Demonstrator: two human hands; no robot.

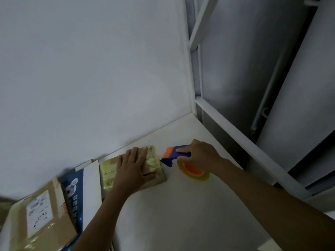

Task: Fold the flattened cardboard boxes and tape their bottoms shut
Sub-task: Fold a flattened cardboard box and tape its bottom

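Left grip: fingers straight and spread, palm pressing flat on top of the small cardboard box. Box sits on the white table, close against the wall. It's closed and its top is covered in yellowish tape, so I can't see any contents. Its long axis runs roughly along the wall, left to right.

Right grip: fingers curled round the blue handle of the tape dispenser, index finger laid along the top. The nose, with its orange part, points left and meets the box's right edge. The tape roll hangs under my hand, just above or on the table; can't tell which.

Left of the small box: a blue-and-white carton, then a bigger taped cardboard box with a shipping label, both closed.
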